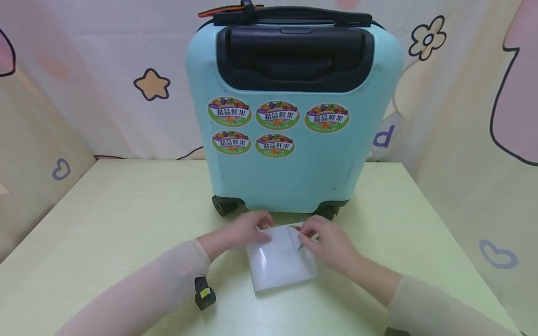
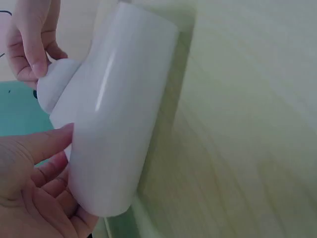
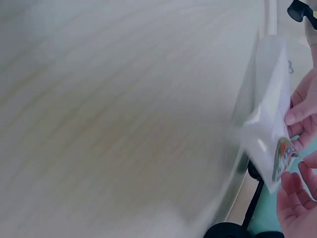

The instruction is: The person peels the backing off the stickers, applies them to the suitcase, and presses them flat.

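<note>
A white sticker sheet (image 1: pixel 277 268) is held up at a tilt over the table, in front of the suitcase. My left hand (image 1: pixel 245 229) grips its left edge, thumb on the blank face and fingers behind, as the left wrist view shows. At the sheet's upper right, my right hand (image 1: pixel 334 242) pinches the edge of an oval fruit sticker (image 3: pixel 283 157) between thumb and fingers. Part of this sticker curls away from the sheet, its white back (image 2: pixel 57 82) showing in the left wrist view. Its coloured print faces the right wrist camera.
A light blue suitcase (image 1: pixel 315 172) with a black handle panel (image 1: pixel 294 58) stands upright behind the hands. Several oval fruit stickers (image 1: pixel 277 115) sit on its front in two rows, three above two. Printed cloth (image 1: pixel 96 93) surrounds the pale wooden table (image 1: pixel 126 200).
</note>
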